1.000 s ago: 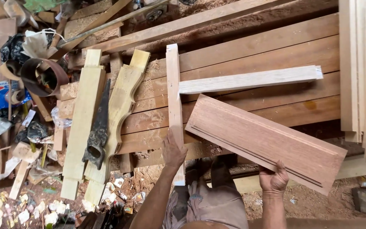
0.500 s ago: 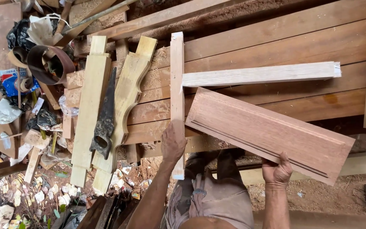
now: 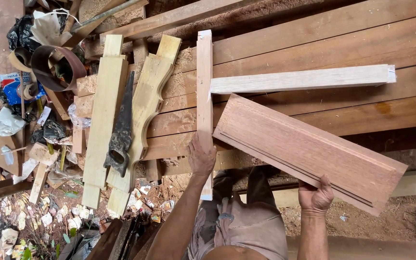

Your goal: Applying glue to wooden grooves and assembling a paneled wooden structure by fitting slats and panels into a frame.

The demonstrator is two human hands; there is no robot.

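While your left hand (image 3: 201, 156) presses flat on the upright strip (image 3: 204, 96), your right hand (image 3: 315, 196) grips the grooved panel (image 3: 309, 151). Its overhanging end could tip off the desk (image 3: 314, 38).

We have one view only, a head-worn cam looking steeply down from just above the worker's lap. The reddish-brown plank workbench (image 3: 314, 43) fills the upper frame; our left hand (image 3: 201, 156) and right hand (image 3: 315, 196) sit low-centre, close to the lens. The littered dirt floor w/ scraps (image 3: 34, 216) runs down the left edge. No 2nd cam, so no shared ground.
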